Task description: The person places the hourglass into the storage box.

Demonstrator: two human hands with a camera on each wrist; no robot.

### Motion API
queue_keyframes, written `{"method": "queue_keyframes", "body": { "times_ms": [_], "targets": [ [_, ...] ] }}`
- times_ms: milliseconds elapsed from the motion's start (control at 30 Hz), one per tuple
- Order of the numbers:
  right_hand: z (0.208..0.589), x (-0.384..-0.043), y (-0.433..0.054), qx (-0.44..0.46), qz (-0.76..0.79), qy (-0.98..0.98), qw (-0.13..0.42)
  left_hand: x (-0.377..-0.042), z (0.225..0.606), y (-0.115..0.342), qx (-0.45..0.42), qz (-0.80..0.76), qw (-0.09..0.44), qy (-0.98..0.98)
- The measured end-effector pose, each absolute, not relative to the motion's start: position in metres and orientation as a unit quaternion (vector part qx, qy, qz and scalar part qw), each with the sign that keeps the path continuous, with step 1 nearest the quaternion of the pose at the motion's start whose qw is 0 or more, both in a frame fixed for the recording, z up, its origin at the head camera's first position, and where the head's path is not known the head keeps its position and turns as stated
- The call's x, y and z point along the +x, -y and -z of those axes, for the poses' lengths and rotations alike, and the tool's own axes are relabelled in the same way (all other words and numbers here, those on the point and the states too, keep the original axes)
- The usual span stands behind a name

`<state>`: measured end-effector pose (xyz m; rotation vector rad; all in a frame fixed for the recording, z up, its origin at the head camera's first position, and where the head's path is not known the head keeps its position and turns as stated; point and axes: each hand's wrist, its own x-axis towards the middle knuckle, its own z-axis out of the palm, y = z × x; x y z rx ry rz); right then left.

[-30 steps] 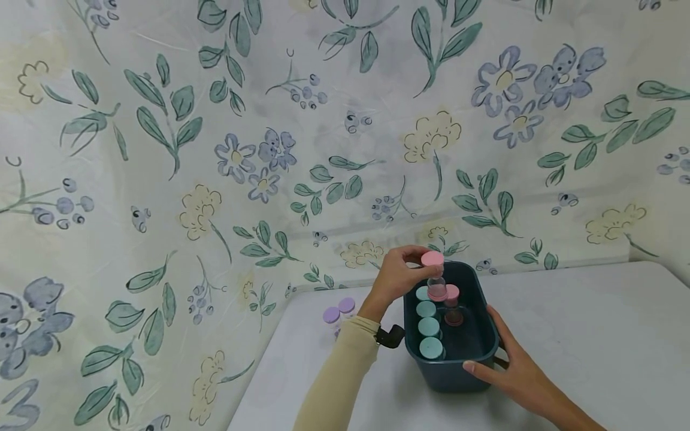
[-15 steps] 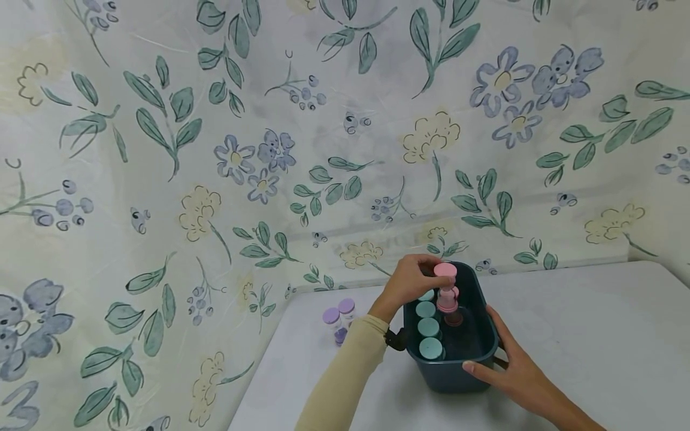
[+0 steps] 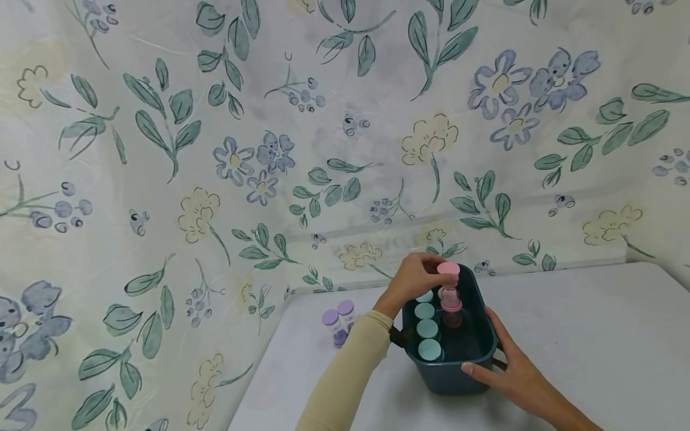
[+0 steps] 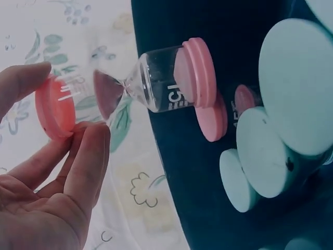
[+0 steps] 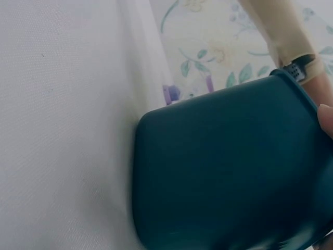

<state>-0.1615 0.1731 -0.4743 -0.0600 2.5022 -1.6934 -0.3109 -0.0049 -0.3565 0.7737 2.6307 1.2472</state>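
My left hand (image 3: 411, 281) pinches a pink-capped hourglass (image 4: 161, 78) by one end cap, over the dark teal bin (image 3: 451, 378). In the left wrist view its glass bulbs and pinkish sand show, and its far cap overlaps another pink-capped hourglass (image 4: 212, 122) inside the bin; I cannot tell whether they touch. Several mint-capped hourglasses (image 3: 427, 328) stand in a row along the bin's left wall. My right hand (image 3: 514, 372) grips the bin's near right side by its handle, thumb at the rim. In the right wrist view the bin's wall hides most of that hand.
Purple-capped hourglasses (image 3: 334, 318) stand on the white table (image 3: 582, 335) left of the bin, partly behind the left sleeve. A floral cloth (image 3: 323, 149) hangs behind the table and down its left side.
My left hand has carried the pink hourglass rightward and slightly down, over the other pink one in the bin. It has moved little in the last half second. My right hand stays put.
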Motion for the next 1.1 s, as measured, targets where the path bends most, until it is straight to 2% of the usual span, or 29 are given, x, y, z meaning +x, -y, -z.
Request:
{"method": "queue_keyframes", "body": {
  "times_ms": [533, 1100],
  "targets": [
    [0.475, -0.161, -0.174, -0.018, 0.569, -0.819, 0.066, -0.312, 0.364, -0.005, 0.271, -0.321, 0.119, -0.900],
    [0.475, -0.163, -0.175, -0.023, 0.562, -0.825, 0.060, -0.308, 0.368, -0.014, 0.236, -0.169, 0.126, -0.949]
  ]
}}
